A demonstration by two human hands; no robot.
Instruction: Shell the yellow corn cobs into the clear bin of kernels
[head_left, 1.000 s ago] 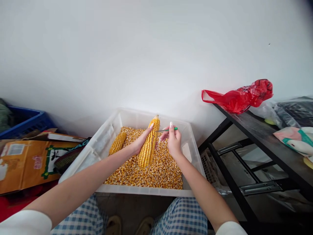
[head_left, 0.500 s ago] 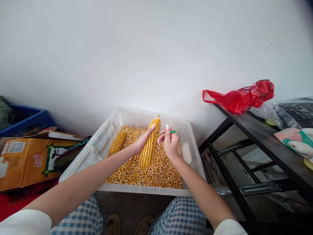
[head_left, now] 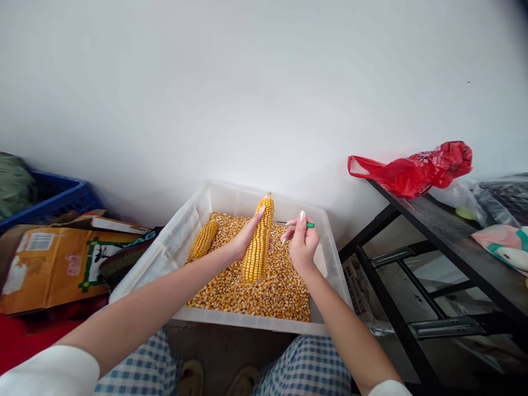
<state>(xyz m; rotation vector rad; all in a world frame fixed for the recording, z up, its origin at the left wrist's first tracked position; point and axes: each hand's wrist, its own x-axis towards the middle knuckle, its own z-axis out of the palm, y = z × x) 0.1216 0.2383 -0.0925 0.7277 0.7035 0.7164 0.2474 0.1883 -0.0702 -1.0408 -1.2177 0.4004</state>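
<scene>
Head view: my left grip (head_left: pixel 246 235) clasps the cob (head_left: pixel 256 254), right grip (head_left: pixel 304 245) pinches a tool (head_left: pixel 310 225) at the cob's two o'clock; I'd judge the cob stiff, light, best held mid-length

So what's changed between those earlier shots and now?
The right hand has drawn the green tool rightward, away from the cob. The whole view has shifted slightly. Nothing was picked up or let go: the left hand still holds the cob, the other cob lies on the kernels, and the red bag stays put.
</scene>
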